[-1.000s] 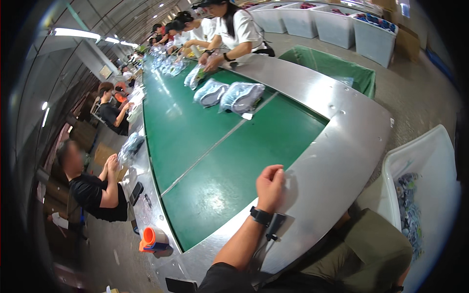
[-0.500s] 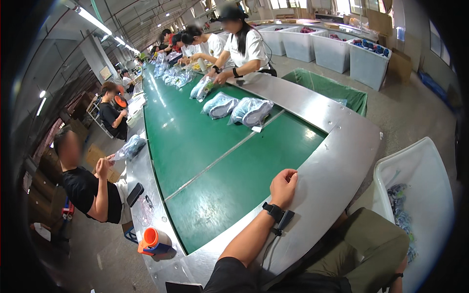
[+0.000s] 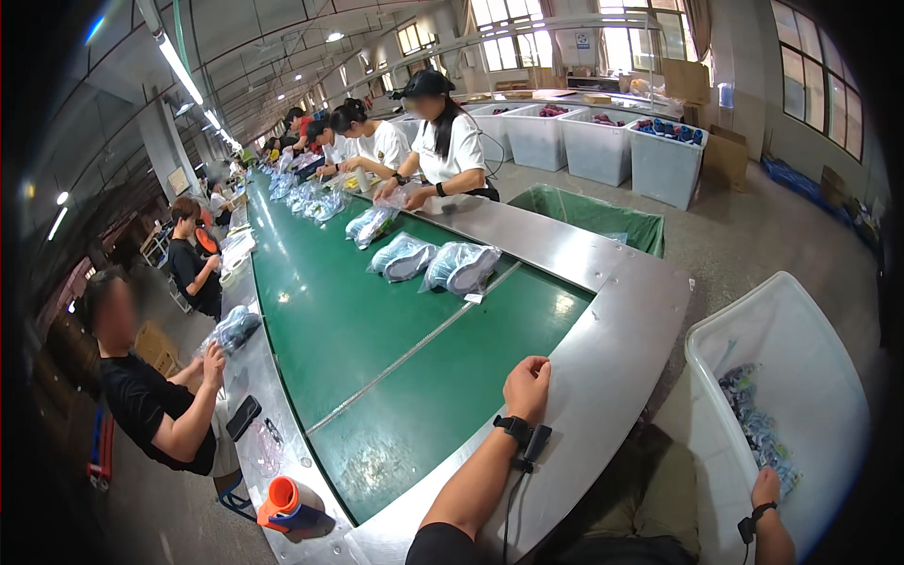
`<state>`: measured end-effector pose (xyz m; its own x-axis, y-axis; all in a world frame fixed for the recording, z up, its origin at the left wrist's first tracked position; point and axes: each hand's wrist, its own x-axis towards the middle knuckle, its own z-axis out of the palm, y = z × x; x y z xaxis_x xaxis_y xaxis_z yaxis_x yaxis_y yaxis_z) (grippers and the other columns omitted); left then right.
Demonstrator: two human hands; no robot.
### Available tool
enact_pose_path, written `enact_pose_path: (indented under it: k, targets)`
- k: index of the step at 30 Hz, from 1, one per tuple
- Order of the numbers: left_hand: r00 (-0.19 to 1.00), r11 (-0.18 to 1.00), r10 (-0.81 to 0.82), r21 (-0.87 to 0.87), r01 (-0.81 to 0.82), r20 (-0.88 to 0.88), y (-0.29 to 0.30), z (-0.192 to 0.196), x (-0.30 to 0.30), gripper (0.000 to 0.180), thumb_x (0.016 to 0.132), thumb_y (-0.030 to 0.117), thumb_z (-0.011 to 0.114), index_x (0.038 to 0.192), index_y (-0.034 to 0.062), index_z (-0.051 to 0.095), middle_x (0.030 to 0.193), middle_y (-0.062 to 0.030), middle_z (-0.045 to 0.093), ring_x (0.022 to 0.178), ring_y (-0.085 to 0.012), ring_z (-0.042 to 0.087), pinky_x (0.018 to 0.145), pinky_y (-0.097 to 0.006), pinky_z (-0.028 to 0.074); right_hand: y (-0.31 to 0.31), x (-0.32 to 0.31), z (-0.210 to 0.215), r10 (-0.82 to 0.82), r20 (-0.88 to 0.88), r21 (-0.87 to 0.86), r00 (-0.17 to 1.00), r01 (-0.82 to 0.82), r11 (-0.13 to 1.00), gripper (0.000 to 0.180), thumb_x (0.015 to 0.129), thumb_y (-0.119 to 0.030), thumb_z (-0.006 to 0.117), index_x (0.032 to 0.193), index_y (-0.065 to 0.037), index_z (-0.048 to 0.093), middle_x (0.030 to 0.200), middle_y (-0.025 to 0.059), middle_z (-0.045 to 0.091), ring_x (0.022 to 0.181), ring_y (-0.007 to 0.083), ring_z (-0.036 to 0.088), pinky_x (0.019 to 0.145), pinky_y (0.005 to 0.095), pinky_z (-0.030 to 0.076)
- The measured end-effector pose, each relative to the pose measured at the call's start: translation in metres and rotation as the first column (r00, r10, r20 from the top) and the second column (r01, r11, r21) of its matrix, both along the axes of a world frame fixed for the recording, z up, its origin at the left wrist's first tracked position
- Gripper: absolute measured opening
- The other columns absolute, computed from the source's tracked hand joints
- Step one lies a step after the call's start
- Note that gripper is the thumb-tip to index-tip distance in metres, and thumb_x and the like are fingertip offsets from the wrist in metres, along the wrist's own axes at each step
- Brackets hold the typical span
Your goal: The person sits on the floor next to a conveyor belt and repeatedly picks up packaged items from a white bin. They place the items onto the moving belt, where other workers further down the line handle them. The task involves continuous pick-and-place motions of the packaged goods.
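My left hand (image 3: 527, 386) rests on the metal border (image 3: 603, 367) of the green conveyor belt (image 3: 386, 443). Its fingers are curled in, and nothing shows in them. At the lower right, my right hand (image 3: 766, 486) is at the rim of a white plastic bin (image 3: 702, 339), its fingers closed over the edge and partly hidden. Inside that bin lies a heap of small bluish, plastic-wrapped pieces (image 3: 753, 419). Farther up the belt are clear-bagged shoes (image 3: 461, 267) and another bagged pair (image 3: 402, 256).
Across the belt, a co-worker (image 3: 450, 151) in white handles a bagged item. At left, a person in black (image 3: 151, 395) holds another bag. An orange and blue container (image 3: 287, 504) and a phone (image 3: 244, 417) lie on the left border. A green-lined bin (image 3: 593, 218) stands beyond the right border.
The view has tilted up and shifted right. My right hand has come into sight at the bin's rim. My left hand stays curled on the metal border. The person at left has lowered their hands.
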<state>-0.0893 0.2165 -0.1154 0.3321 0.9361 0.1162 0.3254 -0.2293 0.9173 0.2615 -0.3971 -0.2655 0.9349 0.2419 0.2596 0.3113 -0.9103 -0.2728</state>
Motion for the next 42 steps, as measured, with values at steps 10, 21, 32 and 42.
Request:
enact_pose_path:
  k: [10,21,32,42]
  targets:
    - [1.000,0.999,-0.025,-0.021,0.025,-0.015,0.008,-0.008,0.001,0.026,0.095,0.027,0.067,0.108,0.0057,0.074,0.088,-0.0047,0.076,0.079,-0.0153,0.071,0.074,-0.031,0.053,0.005,-0.010,0.012,0.025,-0.032,0.015,0.999,-0.025,1.000,0.041,0.105,-0.028,0.046,0.084,0.003,0.064,0.091,0.0278,0.067,0.088,0.0492,0.062,0.076,0.0559,0.046]
    - [1.000,1.000,-0.011,0.021,0.011,0.002,0.009,-0.005,-0.001,0.024,0.095,0.026,0.068,0.105,0.0056,0.075,0.086,-0.0044,0.076,0.076,-0.0142,0.070,0.072,-0.031,0.053,0.011,-0.015,0.016,0.036,0.006,0.021,0.999,-0.036,0.999,0.044,0.106,-0.031,0.045,0.093,0.005,0.066,0.094,0.0285,0.068,0.091,0.0501,0.062,0.079,0.0554,0.047]
    - [1.000,1.000,-0.025,0.009,0.025,-0.005,0.012,-0.001,-0.004,0.020,0.096,0.021,0.068,0.106,0.0051,0.075,0.083,-0.0020,0.075,0.074,-0.0110,0.068,0.070,-0.028,0.052,0.006,-0.017,0.022,0.052,-0.122,0.083,0.991,-0.042,0.996,0.036,0.104,-0.024,0.046,0.098,0.005,0.067,0.098,0.0286,0.068,0.094,0.0481,0.063,0.081,0.0504,0.048]
    - [0.997,0.999,-0.038,-0.032,0.040,0.064,0.016,-0.003,-0.004,0.020,0.098,0.019,0.067,0.106,0.0016,0.073,0.085,-0.0024,0.073,0.076,-0.0085,0.066,0.070,-0.026,0.052,-0.022,-0.010,0.001,0.007,-0.162,0.032,0.987,-0.002,1.000,0.035,0.106,-0.026,0.043,0.093,0.001,0.061,0.095,0.0229,0.066,0.088,0.0427,0.060,0.077,0.0477,0.045]
